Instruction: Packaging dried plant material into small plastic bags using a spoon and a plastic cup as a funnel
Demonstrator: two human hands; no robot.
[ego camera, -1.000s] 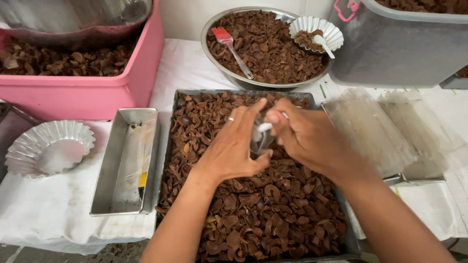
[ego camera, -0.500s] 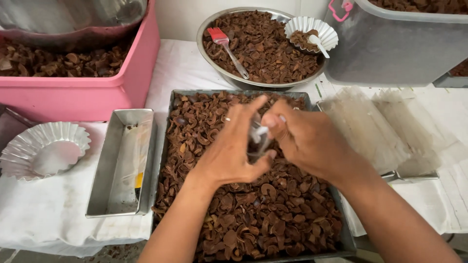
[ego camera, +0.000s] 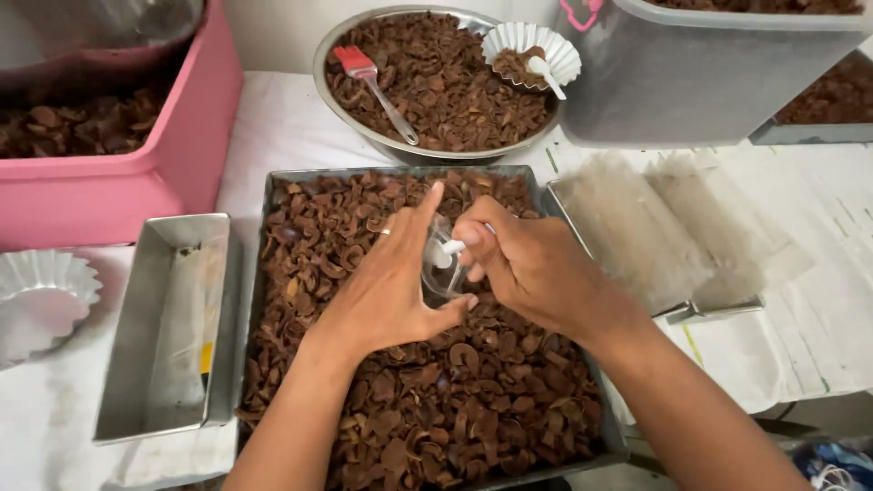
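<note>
"What are the hands doing?"

"The left hand (ego camera: 386, 291) has a grip on a small clear cup (ego camera: 443, 273). Its thumb is under the cup and its fingers curl round the back. The right hand (ego camera: 532, 268) pinches a little white spoon (ego camera: 447, 250) that pokes into the cup. Both hands are closed on their things."

"Where is the cup?"

"It is up in the air, just over the middle of the big metal tray (ego camera: 273, 195). That tray is full of brown dried pieces (ego camera: 455, 400)."

"What else is near the tray?"

"Left of the tray, just beside it, sits a long metal pan (ego camera: 164, 327). Further left is a wavy tin mold (ego camera: 41, 295). Behind the tray is a round metal bowl (ego camera: 332, 50) with more brown pieces, a red brush (ego camera: 373, 77) and a white wavy cup (ego camera: 532, 50). Back and left of the tray is a pink tub (ego camera: 136, 177). Back and right is a grey bin (ego camera: 709, 82). Right of the tray lie clear plastic bags (ego camera: 664, 227) on the white counter (ego camera: 273, 118)."
</note>
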